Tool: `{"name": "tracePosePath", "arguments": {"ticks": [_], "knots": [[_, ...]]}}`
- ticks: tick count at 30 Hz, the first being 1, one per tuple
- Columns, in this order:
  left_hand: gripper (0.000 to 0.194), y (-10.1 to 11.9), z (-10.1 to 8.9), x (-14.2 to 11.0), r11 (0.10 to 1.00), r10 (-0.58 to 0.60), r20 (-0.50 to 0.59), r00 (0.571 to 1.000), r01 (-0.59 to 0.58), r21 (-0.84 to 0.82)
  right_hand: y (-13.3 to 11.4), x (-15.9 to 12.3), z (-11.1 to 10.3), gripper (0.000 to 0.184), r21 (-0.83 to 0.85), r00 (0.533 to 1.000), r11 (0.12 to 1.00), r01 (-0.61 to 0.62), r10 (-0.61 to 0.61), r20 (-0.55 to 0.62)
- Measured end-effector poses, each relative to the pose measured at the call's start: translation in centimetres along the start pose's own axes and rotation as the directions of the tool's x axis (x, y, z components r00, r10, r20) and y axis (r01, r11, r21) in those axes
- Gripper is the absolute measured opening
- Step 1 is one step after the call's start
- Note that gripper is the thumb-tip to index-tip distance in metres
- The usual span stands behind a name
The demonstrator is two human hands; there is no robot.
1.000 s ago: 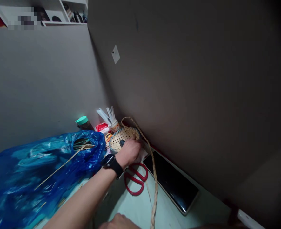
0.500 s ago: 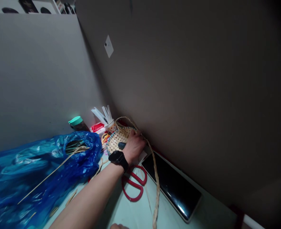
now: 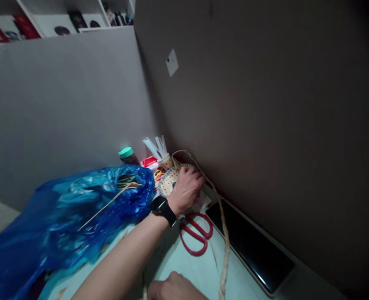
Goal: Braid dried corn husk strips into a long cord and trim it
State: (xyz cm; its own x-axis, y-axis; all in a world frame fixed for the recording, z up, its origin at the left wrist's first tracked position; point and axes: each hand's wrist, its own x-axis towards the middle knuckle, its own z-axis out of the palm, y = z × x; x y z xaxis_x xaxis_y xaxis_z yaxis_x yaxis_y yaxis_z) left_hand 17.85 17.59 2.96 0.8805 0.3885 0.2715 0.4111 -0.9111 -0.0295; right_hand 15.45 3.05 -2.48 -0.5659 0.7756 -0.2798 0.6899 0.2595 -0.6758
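Observation:
My left hand point(image 3: 187, 187), with a black watch point(image 3: 161, 206) on its wrist, reaches over a small woven basket point(image 3: 168, 180). Its fingers curl down at the basket's right side; their tips and anything between them are hidden. From behind the basket a braided straw cord point(image 3: 224, 233) loops up and runs down to the bottom edge. Close below the left hand lie red-handled scissors point(image 3: 197, 235), blades not visible. At the bottom edge my right hand point(image 3: 174, 287) is closed, partly cut off by the frame. A pale strip shows beside it, but its hold is unclear.
A blue plastic bag point(image 3: 87, 204) with straw strips spreads on the left. A black phone-like device point(image 3: 253, 248) lies along the dark wall. Behind the basket stand a cup of white sticks point(image 3: 164, 161), a red-and-white packet point(image 3: 149, 162) and a green-lidded jar point(image 3: 128, 155).
The view has shifted left, so everything sits farther right. My right hand has come further into view at the bottom. My left hand stays at the basket, covering more of it.

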Motion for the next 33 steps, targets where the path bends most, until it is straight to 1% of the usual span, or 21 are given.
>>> {"name": "tracePosePath", "arguments": {"ticks": [2, 5, 6, 7, 8, 9, 10, 11, 12, 13, 16, 18, 20, 22, 24, 26, 27, 30, 32, 33], "knots": [[0.017, 0.0, -1.0, -1.5, 0.994, -0.071, -0.047, 0.996, 0.066, -0.089, 0.1, -0.8, -0.4, 0.030, 0.007, 1.000, 1.000, 0.029, -0.029, -0.009], [0.021, -0.1, -2.6, -3.9, 0.954, -0.201, -0.125, 0.972, 0.166, -0.250, -0.1, -1.7, -0.7, 0.031, 0.051, 0.997, 0.996, 0.068, -0.066, -0.041], [0.021, -0.1, -3.2, -4.6, 0.913, -0.261, -0.149, 0.954, 0.194, -0.358, -0.3, -1.9, -0.7, 0.031, 0.065, 0.996, 0.995, 0.072, -0.069, -0.050], [0.020, -0.1, -3.8, -5.3, 0.849, -0.323, -0.163, 0.932, 0.210, -0.484, -0.5, -2.2, -0.8, 0.030, 0.078, 0.996, 0.995, 0.070, -0.065, -0.056], [0.014, -0.2, -4.5, -6.0, 0.665, -0.438, -0.157, 0.885, 0.201, -0.719, -0.6, -2.4, -0.9, 0.030, 0.086, 0.996, 0.994, 0.065, -0.060, -0.063], [0.008, -0.2, -5.2, -6.6, 0.429, -0.539, -0.111, 0.835, 0.159, -0.889, -0.8, -2.6, -1.0, 0.029, 0.090, 0.996, 0.994, 0.062, -0.056, -0.074], [0.008, -0.3, -6.0, -7.2, 0.232, -0.601, -0.058, 0.797, 0.105, -0.967, -0.8, -2.7, -1.0, 0.028, 0.096, 0.995, 0.993, 0.065, -0.057, -0.085], [0.011, -0.2, -6.7, -7.8, 0.090, -0.642, -0.016, 0.767, 0.054, -0.995, -0.9, -2.9, -1.0, 0.028, 0.104, 0.993, 0.992, 0.072, -0.062, -0.099], [0.013, -0.1, -7.3, -8.4, 0.007, -0.661, 0.014, 0.750, 0.025, -1.000, -0.8, -3.0, -1.0, 0.027, 0.115, 0.991, 0.990, 0.081, -0.068, -0.112], [0.013, 0.1, -7.9, -9.0, -0.035, -0.676, 0.030, 0.736, 0.009, -0.999, -0.7, -3.1, -0.9, 0.027, 0.130, 0.990, 0.988, 0.088, -0.073, -0.120], [0.012, 1.3, -9.5, -10.8, -0.096, -0.718, 0.075, 0.692, 0.007, -0.995, -0.4, -3.6, -0.4, 0.022, 0.161, 0.976, 0.979, 0.121, -0.088, -0.200], [0.012, 2.4, -10.4, -12.0, -0.166, -0.732, 0.122, 0.670, -0.002, -0.986, -0.1, -3.8, -0.1, 0.019, 0.162, 0.965, 0.974, 0.157, -0.116, -0.236], [0.009, 3.7, -11.2, -13.3, -0.257, -0.728, 0.181, 0.662, -0.017, -0.966, 0.1, -3.7, 0.1, 0.018, 0.234, 0.967, 0.952, 0.200, -0.152, -0.206], [0.007, 5.0, -11.7, -14.6, -0.327, -0.724, 0.252, 0.642, 0.002, -0.945, 0.2, -3.4, 0.2, 0.017, 0.360, 0.974, 0.908, 0.213, -0.170, -0.148], [0.009, 6.3, -11.7, -16.1, -0.365, -0.739, 0.335, 0.585, 0.071, -0.928, 0.4, -3.1, 0.2, 0.017, 0.484, 0.981, 0.854, 0.192, -0.155, -0.116], [0.007, 7.4, -11.2, -17.8, -0.373, -0.765, 0.386, 0.515, 0.133, -0.918, 0.4, -2.8, 0.3, 0.018, 0.580, 0.987, 0.799, 0.159, -0.129, -0.092], [0.007, 8.0, -10.9, -18.7, -0.364, -0.783, 0.388, 0.487, 0.147, -0.919, 0.4, -2.8, 0.3, 0.019, 0.637, 0.990, 0.758, 0.142, -0.122, -0.077], [0.015, 9.7, -9.6, -21.3, -0.324, -0.839, 0.359, 0.408, 0.155, -0.933, 0.0, -2.9, 0.2, 0.021, 0.791, 0.993, 0.605, 0.093, -0.112, -0.032], [0.016, 10.8, -8.9, -22.8, -0.332, -0.864, 0.370, 0.341, 0.167, -0.928, -0.4, -3.1, 0.0, 0.022, 0.843, 0.996, 0.535, 0.054, -0.092, -0.005], [0.015, 11.3, -8.6, -23.4, -0.351, -0.867, 0.389, 0.313, 0.171, -0.921, -0.6, -3.2, -0.1, 0.023, 0.854, 0.997, 0.519, 0.041, -0.081, 0.001]]}}
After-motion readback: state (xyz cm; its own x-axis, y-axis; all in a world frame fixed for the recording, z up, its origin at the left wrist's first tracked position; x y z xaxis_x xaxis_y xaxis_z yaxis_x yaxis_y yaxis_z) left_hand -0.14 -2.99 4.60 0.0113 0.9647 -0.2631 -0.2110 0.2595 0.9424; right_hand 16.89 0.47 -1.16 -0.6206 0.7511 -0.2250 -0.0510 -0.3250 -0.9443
